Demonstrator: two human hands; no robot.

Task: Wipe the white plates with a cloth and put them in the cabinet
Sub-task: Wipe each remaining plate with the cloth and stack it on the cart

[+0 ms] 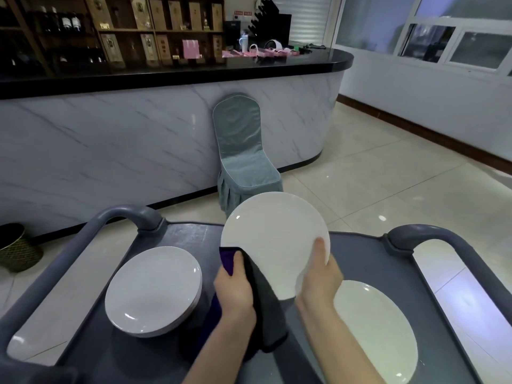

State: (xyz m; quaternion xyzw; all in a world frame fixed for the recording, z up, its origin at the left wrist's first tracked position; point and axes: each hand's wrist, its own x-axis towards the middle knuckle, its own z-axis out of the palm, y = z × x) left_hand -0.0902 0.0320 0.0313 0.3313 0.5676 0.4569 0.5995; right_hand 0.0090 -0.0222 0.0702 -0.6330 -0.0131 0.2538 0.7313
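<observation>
Nearest, the left hand [235, 284] curls round a dark cloth [266, 306] and presses it to the lower left rim of a white plate [274, 234]. This plate is lifted off the cart [357, 253], a grey trolley top with raised handles at its far corners, and is tilted to face the person. The right hand [318, 275] grips the same plate at its lower right rim, thumb laid on the face. A stack of plates [153, 289] sits toward the cart's left edge, and a single plate [376, 328] lies along the right edge by the near corner. Wiping looks mid-course, with one plate in hand; which pile is already clean cannot be told. No plate appears stored, and no cabinet is clearly in view, so the putting away seems wholly left to do
</observation>
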